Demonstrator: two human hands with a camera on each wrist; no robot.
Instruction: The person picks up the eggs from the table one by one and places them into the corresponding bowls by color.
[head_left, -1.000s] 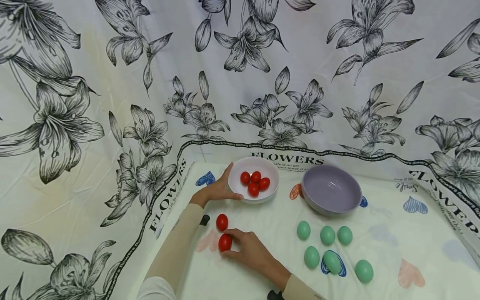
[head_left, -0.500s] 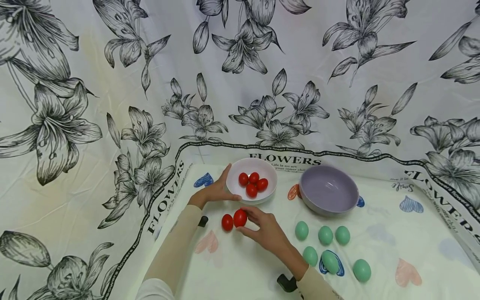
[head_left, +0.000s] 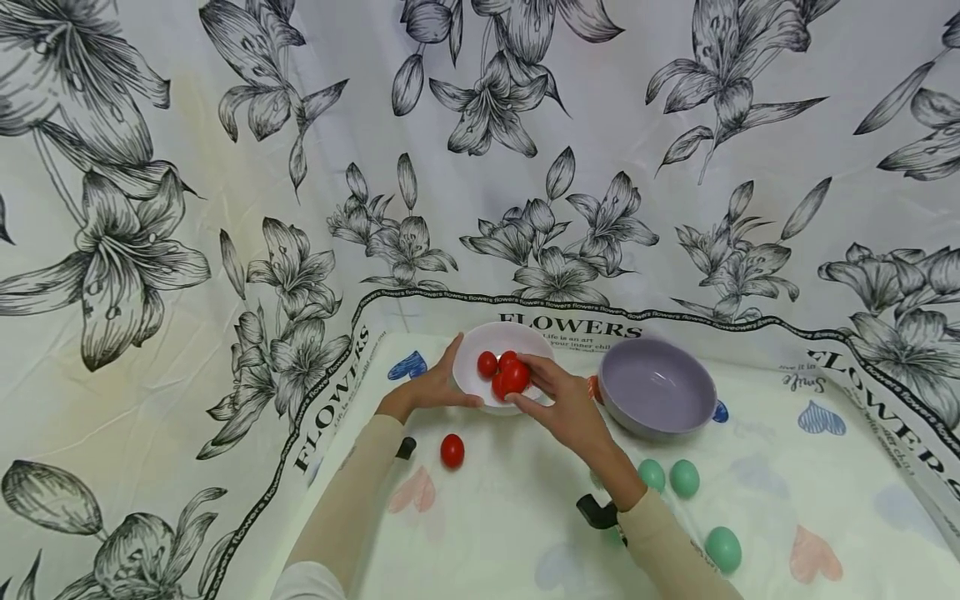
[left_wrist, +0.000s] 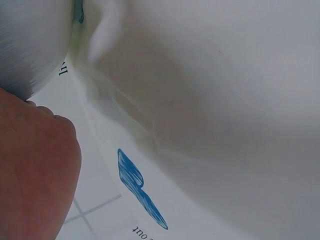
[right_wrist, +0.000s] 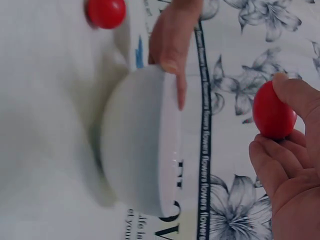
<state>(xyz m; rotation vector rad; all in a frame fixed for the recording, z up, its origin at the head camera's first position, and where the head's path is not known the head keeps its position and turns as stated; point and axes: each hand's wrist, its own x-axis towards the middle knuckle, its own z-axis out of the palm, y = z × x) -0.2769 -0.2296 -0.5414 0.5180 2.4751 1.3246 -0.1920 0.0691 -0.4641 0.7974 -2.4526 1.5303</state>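
Right hand (head_left: 573,408) has carried a smooth red egg (head_left: 515,377) from the cloth-covered desk (head_left: 510,517) to above the round white bowl (head_left: 525,337); its grip pinches it. Left hand (head_left: 429,387) holds the bowl's side. One loose red egg (head_left: 452,451) remains on the desk: collecting looks nearly done.

"What sort of room are you in?"

"A curtained-off corner, by the look of it. White hangings (head_left: 465,179) with line-drawn lilies rise behind my counter (head_left: 517,517) and on my left."

"Somebody's home?"

"I can't say for sure. The printed hearts (head_left: 816,553), the "FLOWERS" lettering (head_left: 570,325), a pale bowl (head_left: 502,337) and a purple bowl (head_left: 660,387) have a homely look."
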